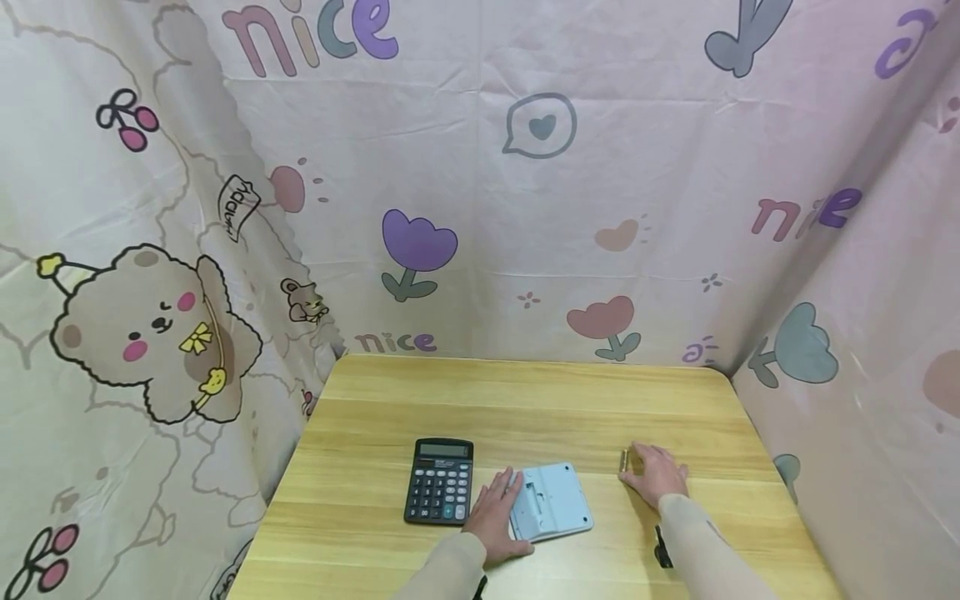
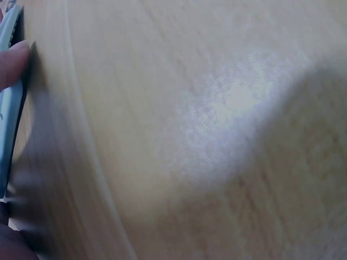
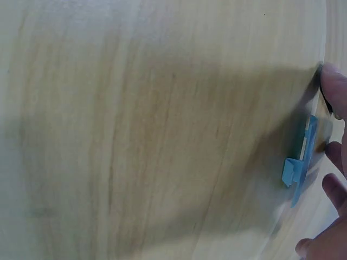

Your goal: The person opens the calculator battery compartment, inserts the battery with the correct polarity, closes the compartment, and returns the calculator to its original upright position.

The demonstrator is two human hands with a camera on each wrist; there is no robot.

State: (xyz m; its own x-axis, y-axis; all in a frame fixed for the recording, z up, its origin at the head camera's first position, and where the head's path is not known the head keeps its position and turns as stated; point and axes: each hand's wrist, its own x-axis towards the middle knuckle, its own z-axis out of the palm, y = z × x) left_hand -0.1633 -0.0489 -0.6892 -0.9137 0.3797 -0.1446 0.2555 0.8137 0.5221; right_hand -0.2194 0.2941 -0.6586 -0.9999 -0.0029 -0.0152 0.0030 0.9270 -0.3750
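Note:
A light-blue calculator [image 1: 567, 502] lies face down, its battery compartment uncovered. My left hand [image 1: 491, 515] rests along its left side, fingers over the edge; in the left wrist view a fingertip [image 2: 13, 64] touches the pale-blue casing [image 2: 7, 127]. To the right, my right hand [image 1: 657, 473] is low over the table, thumb and index finger parted around a small gold battery [image 1: 624, 461]. In the right wrist view its fingers [image 3: 335, 192] are spread, and a small blue clip-shaped piece [image 3: 306, 162], hidden in the head view, lies under the hand.
A black calculator [image 1: 440, 482] lies face up left of my left hand. The wooden table [image 1: 525, 400] meets a printed cloth [image 1: 480, 250] at the back, and similar cloth hangs on both sides.

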